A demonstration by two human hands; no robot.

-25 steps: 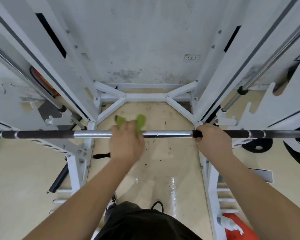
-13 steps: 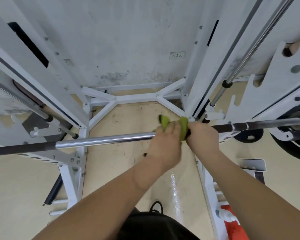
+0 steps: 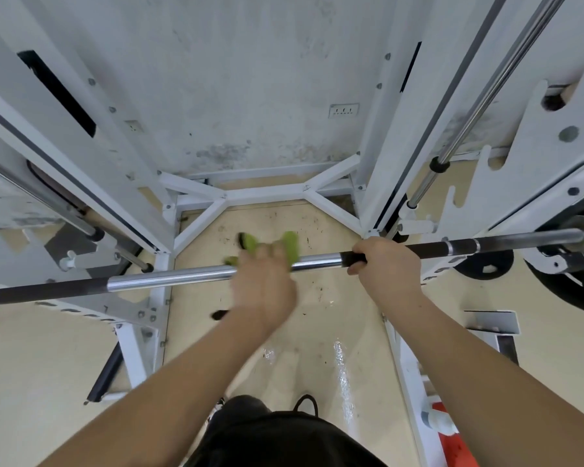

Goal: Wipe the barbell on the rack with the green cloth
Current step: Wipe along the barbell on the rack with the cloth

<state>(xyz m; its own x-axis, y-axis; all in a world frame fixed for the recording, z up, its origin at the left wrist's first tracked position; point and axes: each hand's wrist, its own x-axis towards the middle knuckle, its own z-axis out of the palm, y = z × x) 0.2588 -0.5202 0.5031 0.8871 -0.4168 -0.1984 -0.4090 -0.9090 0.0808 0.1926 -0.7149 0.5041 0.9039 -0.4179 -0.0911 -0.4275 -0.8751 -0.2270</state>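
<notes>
The barbell (image 3: 169,276) runs across the view on the white rack (image 3: 142,237), chrome in the middle and dark at both grip sections. My left hand (image 3: 265,288) is wrapped over the chrome middle, shut on the green cloth (image 3: 290,246), whose ends stick out beyond my fingers; the hand is motion-blurred. My right hand (image 3: 386,269) grips the bar at the start of the right dark section, a short gap to the right of the cloth.
Black weight plates (image 3: 573,281) hang on the bar's right end. A chrome guide rod (image 3: 479,106) rises at the right upright. White rack braces (image 3: 267,193) cross the floor ahead. A white spray bottle (image 3: 440,424) lies on a red thing at lower right.
My left hand slid the cloth rightward along the bar until it met my right hand, then back to the left by a short distance. My right hand has kept its grip.
</notes>
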